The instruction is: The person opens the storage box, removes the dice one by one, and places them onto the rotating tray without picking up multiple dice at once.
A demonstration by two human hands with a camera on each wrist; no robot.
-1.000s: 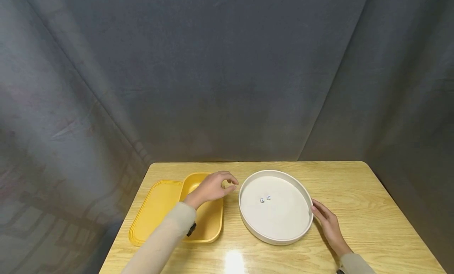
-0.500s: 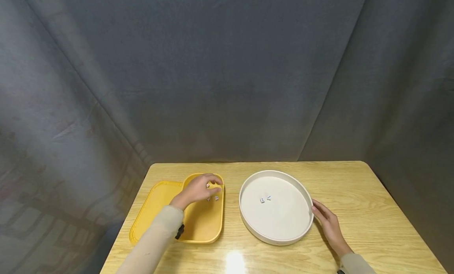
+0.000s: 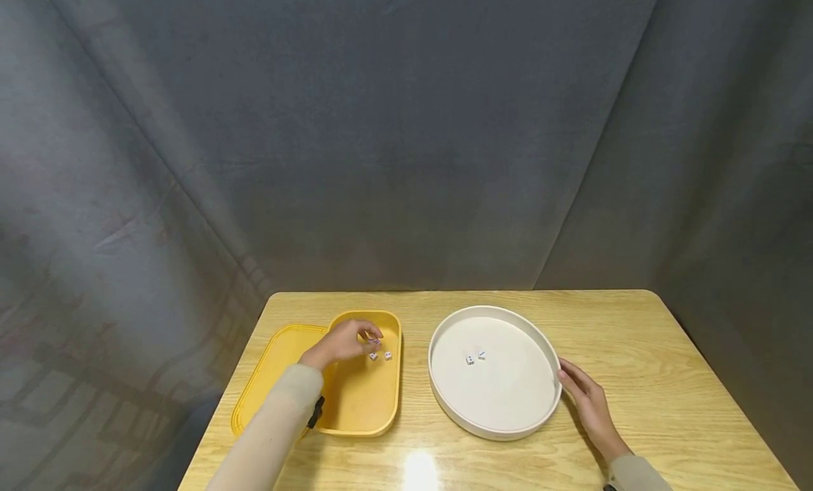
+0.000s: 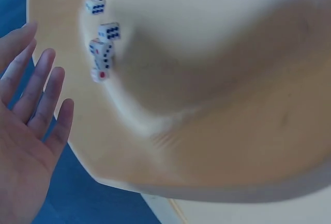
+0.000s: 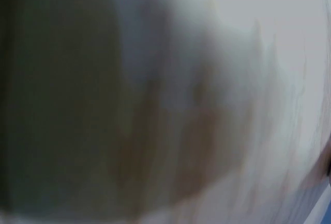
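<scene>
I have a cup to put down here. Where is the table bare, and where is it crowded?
Bare wood lies right of the white round tray, beyond the right hand, and along the far edge behind both trays. It is crowded where the left hand works over the dice in the yellow tray.

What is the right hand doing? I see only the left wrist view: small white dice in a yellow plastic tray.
Observer: The right hand lies open on the wooden table, fingertips at the rim of a round white tray.
Operator: Is something inside that tray?
Observer: Yes, two small white dice lie near its middle.
Operator: Does anything lie beside my yellow tray?
Observer: Yes, a flat yellow lid lies against its left side.
</scene>
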